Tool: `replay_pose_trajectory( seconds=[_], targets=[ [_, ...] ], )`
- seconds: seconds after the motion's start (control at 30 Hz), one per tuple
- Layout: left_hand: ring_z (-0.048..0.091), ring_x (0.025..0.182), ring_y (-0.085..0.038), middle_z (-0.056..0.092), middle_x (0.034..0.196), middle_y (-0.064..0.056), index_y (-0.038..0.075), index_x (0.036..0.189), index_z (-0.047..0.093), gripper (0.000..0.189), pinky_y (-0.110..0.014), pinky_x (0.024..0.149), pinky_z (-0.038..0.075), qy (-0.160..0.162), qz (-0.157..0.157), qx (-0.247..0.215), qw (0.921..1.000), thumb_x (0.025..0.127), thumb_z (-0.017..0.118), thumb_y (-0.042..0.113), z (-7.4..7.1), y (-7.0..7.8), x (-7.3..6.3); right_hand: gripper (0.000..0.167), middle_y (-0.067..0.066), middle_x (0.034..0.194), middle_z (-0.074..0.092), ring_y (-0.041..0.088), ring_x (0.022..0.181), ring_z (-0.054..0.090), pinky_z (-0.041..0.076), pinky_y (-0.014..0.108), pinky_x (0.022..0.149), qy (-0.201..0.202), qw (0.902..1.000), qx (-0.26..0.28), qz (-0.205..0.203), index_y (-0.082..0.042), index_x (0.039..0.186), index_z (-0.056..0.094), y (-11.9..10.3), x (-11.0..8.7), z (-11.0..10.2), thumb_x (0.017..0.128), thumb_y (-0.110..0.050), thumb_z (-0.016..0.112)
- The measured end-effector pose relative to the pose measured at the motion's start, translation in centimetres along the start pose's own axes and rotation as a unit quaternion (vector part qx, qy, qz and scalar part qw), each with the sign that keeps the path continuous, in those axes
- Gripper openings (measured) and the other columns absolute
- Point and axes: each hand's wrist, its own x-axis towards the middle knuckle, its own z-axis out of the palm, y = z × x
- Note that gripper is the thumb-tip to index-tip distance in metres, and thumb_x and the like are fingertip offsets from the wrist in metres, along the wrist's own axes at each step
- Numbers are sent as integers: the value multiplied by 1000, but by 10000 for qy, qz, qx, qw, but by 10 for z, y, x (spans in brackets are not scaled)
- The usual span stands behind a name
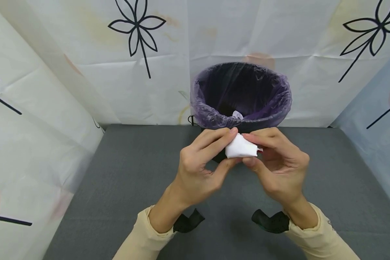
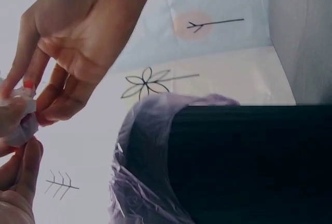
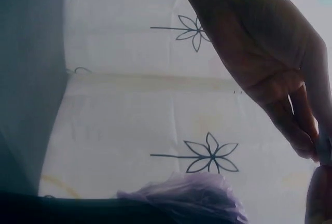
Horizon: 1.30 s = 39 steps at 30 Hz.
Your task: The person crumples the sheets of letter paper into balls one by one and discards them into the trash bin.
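A small white folded wad (image 1: 241, 147), which looks like paper or tissue, is held up between both hands in the head view. My left hand (image 1: 201, 162) pinches its left side, fingers above and thumb below. On the other side my right hand (image 1: 279, 162) pinches the right end, where a bit of red shows. Just behind the hands stands a dark bin with a purple plastic liner (image 1: 208, 115) folded over its rim. Inside lies a crumpled whitish piece (image 1: 237, 115). Fingers partly cover the wad (image 2: 28, 125) in the left wrist view.
The bin stands on a dark grey table (image 1: 143, 159), at its back edge. Pale cloth walls (image 1: 169, 90) with flower drawings enclose the back and sides. Black straps (image 1: 189, 221) hang at both wrists, beside cream sleeves.
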Motion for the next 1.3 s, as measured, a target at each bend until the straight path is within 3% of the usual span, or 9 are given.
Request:
replay_pose_trajectory(
  seconds=[0.23,0.4,0.6,0.73,0.9,1.13,1.3],
  targets=[
    [64,103,-28,66,114,-21,-13,121,65,47,-33,90,55,-82,96,381,9992,79,85,-1,-5,0,3,45,25,113,67,33,109,64,55,30,90,-235,9983,-151,510,24,110,63,-4,4,-5,81,-2,85],
    [64,104,-26,63,117,-22,-14,126,61,57,-34,92,54,-405,-332,-388,9979,76,86,-4,-14,-1,9,46,26,115,67,33,109,63,54,33,93,-515,9942,-250,910,23,115,61,-9,11,-12,84,-3,82],
    [64,108,-25,63,120,-22,-15,126,60,55,-39,93,55,-846,-923,-1443,9816,76,83,-11,-29,-8,27,47,25,119,64,30,107,63,55,32,93,-1549,9761,-570,1414,20,123,59,-18,33,-23,86,-2,80],
    [63,110,-23,63,122,-20,-14,127,60,53,-41,94,55,-1110,-1402,-1815,9670,78,81,-13,-36,-14,45,45,21,117,64,29,103,64,54,32,94,-2088,9579,-1035,1676,15,126,61,-23,56,-31,86,3,78],
    [66,105,-21,65,120,-19,-14,127,61,53,-40,94,55,-1300,-1697,-1877,9587,78,82,-12,-39,-27,73,43,24,117,64,29,98,64,55,28,88,-2348,9414,-1471,1925,9,126,65,-20,89,-39,84,11,76],
    [68,99,-25,69,116,-16,-12,127,62,48,-35,95,54,-1403,-2442,-2014,9381,82,79,-6,-37,-48,122,36,22,118,64,28,100,64,55,23,85,-2073,9303,-1033,2843,7,123,67,-7,136,-53,88,12,72],
    [68,101,-23,70,116,-12,-6,129,64,50,-30,91,55,-1480,-3037,-1625,9271,83,82,2,-33,-63,152,32,18,111,67,26,97,62,54,24,83,-2116,9227,-687,3148,8,121,68,9,169,-67,89,13,68]
  ],
)
